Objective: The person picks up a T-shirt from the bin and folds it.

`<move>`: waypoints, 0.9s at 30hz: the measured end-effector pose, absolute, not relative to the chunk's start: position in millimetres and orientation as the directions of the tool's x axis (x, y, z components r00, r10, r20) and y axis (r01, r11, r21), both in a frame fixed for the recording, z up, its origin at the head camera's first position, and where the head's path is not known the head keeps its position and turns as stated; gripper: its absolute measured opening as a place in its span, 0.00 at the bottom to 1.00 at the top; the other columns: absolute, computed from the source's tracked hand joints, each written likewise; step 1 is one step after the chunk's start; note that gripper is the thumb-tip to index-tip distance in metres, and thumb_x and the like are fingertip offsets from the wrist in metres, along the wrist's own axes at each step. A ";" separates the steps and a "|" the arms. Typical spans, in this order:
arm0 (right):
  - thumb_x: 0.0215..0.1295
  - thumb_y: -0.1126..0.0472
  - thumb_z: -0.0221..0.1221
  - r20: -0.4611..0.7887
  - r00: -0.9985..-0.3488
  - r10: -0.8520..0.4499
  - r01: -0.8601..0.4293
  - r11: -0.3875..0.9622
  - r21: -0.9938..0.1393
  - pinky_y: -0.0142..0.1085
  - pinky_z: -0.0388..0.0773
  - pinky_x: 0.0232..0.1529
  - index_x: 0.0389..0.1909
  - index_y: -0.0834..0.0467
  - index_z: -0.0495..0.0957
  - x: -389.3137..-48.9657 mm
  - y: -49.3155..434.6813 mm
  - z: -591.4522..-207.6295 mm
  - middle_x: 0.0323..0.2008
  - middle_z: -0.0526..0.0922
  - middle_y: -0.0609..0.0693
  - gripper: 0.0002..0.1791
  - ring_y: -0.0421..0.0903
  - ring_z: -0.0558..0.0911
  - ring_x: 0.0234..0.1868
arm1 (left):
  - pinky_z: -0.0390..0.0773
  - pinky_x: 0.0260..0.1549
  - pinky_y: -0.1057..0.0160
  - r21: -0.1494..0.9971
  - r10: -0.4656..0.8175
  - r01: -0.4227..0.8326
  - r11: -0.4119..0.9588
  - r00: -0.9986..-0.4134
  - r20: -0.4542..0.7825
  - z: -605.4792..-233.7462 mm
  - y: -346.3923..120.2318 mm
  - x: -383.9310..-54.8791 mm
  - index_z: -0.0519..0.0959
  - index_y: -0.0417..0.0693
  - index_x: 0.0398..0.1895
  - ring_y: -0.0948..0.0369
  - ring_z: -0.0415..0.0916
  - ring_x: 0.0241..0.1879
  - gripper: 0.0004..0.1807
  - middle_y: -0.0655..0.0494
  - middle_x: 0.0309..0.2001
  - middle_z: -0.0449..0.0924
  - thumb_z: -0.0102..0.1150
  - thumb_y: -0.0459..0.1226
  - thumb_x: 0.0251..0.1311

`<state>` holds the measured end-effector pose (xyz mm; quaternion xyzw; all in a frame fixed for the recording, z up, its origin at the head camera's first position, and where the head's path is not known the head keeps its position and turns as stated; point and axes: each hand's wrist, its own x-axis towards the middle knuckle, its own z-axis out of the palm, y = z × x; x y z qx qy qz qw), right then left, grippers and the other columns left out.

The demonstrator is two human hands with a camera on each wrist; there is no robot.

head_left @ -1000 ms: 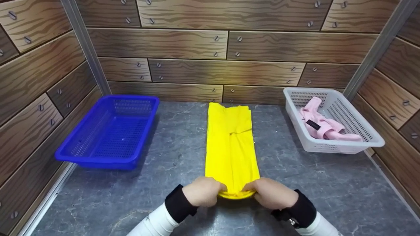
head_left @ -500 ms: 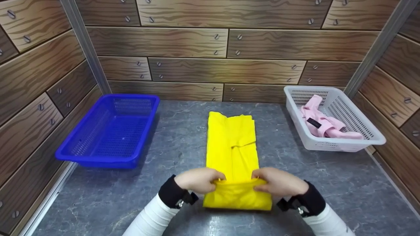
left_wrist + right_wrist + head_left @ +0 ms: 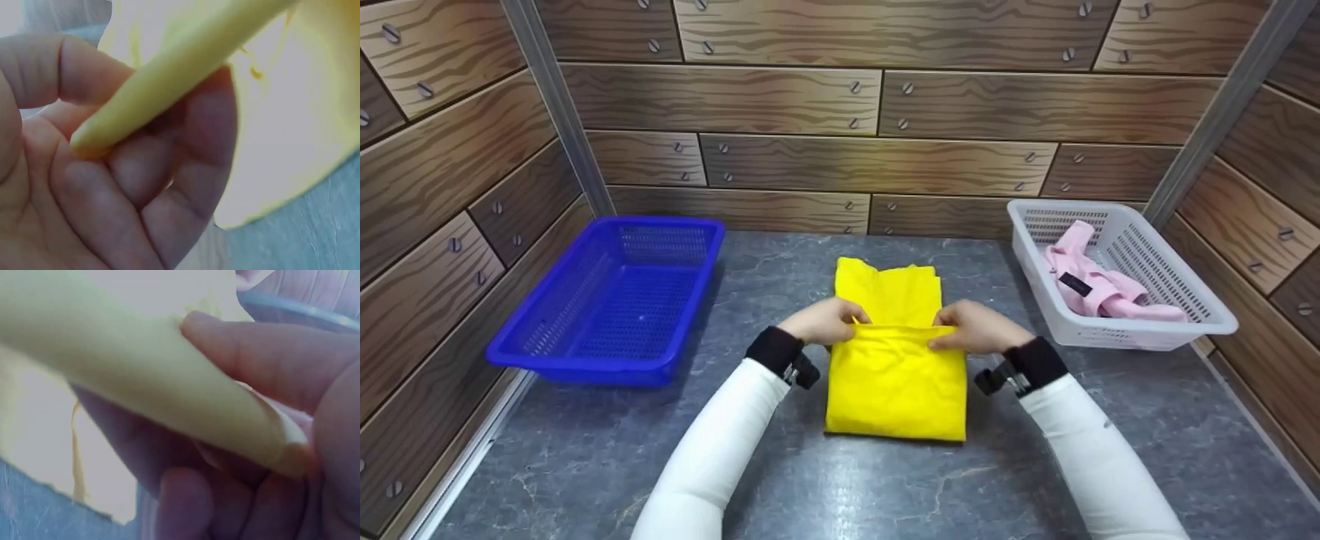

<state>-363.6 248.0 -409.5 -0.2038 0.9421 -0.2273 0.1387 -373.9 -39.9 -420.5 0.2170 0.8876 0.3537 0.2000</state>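
A folded yellow garment (image 3: 896,382) lies in the middle of the table, its near part doubled over toward the far part. My left hand (image 3: 823,321) pinches the left corner of the turned-over edge. At the right corner, my right hand (image 3: 981,328) does the same. In the left wrist view, the fold of the garment (image 3: 169,79) runs between the thumb and curled fingers of my left hand (image 3: 129,163). The right wrist view has my right hand (image 3: 264,382) gripping the rolled edge of the garment (image 3: 152,388) between thumb and fingers.
A blue plastic basket (image 3: 577,366) with nothing in it stands on the left. On the right is a white basket (image 3: 1147,330) holding a pink garment (image 3: 1091,281) with a black label. Wood-patterned walls (image 3: 787,161) enclose the grey table (image 3: 780,480) at back and sides.
Both hands have lifted the garment's near edge and carried it away from me over the rest, making the garment shorter. The whole garment has also slid slightly nearer. Both baskets are unmoved.
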 end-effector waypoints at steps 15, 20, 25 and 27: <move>0.65 0.47 0.68 -0.308 -0.925 -0.224 -0.064 0.889 -0.453 0.32 0.66 0.29 0.30 0.57 0.80 -415.2 247.3 -468.5 0.22 0.68 0.44 0.17 0.42 0.70 0.25 | 0.73 0.36 0.66 0.676 0.267 0.086 0.732 -0.949 -0.169 -473.3 -26.7 -409.8 0.84 0.40 0.53 0.56 0.73 0.41 0.18 0.43 0.57 0.83 0.56 0.25 0.60; 0.68 0.46 0.65 -0.280 -0.954 -0.110 0.038 0.879 -0.476 0.30 0.71 0.24 0.31 0.59 0.79 -404.5 251.1 -477.0 0.20 0.73 0.45 0.19 0.41 0.75 0.21 | 0.80 0.52 0.56 0.673 0.191 0.062 0.737 -0.974 -0.119 -481.0 -28.3 -405.7 0.80 0.38 0.55 0.49 0.79 0.51 0.15 0.41 0.57 0.82 0.60 0.32 0.67; 0.77 0.45 0.53 -0.228 -0.973 -0.030 0.119 0.782 -0.611 0.31 0.77 0.21 0.33 0.62 0.77 -374.6 261.2 -483.4 0.21 0.80 0.49 0.23 0.41 0.79 0.17 | 0.81 0.41 0.60 0.797 0.078 -0.074 0.600 -0.986 -0.150 -485.3 -42.1 -390.1 0.75 0.38 0.61 0.50 0.84 0.45 0.17 0.40 0.54 0.82 0.53 0.37 0.75; 0.79 0.47 0.51 -0.230 -0.973 -0.028 0.137 0.728 -0.671 0.32 0.79 0.25 0.37 0.64 0.77 -359.3 264.2 -485.5 0.25 0.82 0.51 0.22 0.42 0.80 0.21 | 0.78 0.31 0.63 0.832 0.061 -0.136 0.538 -0.978 -0.200 -487.1 -50.1 -379.1 0.73 0.39 0.61 0.53 0.87 0.38 0.17 0.41 0.50 0.84 0.53 0.38 0.75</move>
